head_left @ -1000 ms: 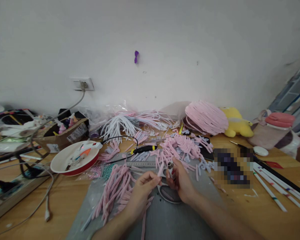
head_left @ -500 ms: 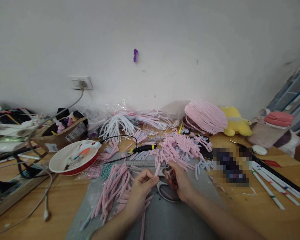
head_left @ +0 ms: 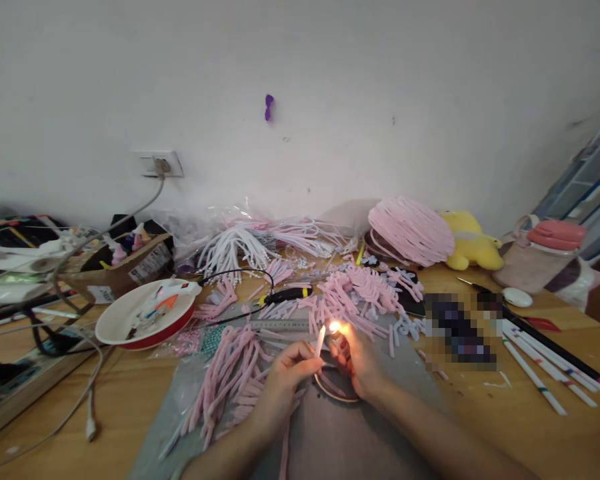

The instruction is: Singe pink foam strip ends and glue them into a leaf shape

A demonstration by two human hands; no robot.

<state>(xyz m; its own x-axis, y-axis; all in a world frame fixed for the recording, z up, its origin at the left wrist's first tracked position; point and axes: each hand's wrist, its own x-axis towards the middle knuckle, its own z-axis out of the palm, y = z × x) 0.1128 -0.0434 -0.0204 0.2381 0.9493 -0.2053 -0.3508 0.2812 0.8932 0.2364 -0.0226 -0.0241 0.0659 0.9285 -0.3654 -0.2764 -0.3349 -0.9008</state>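
Pink strip (head_left: pixel 321 341) stands near-upright in the pinching grip of the left hand (head_left: pixel 289 375), just beside the flame (head_left: pixel 335 327) of the lighter (head_left: pixel 338 345) grasped by the right hand (head_left: pixel 364 363), where a slight drift could scorch or ignite it.

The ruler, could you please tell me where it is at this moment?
In the head view, the ruler lies slightly left of centre, just beyond the left hand and on the near side of the black-and-yellow tool handle.
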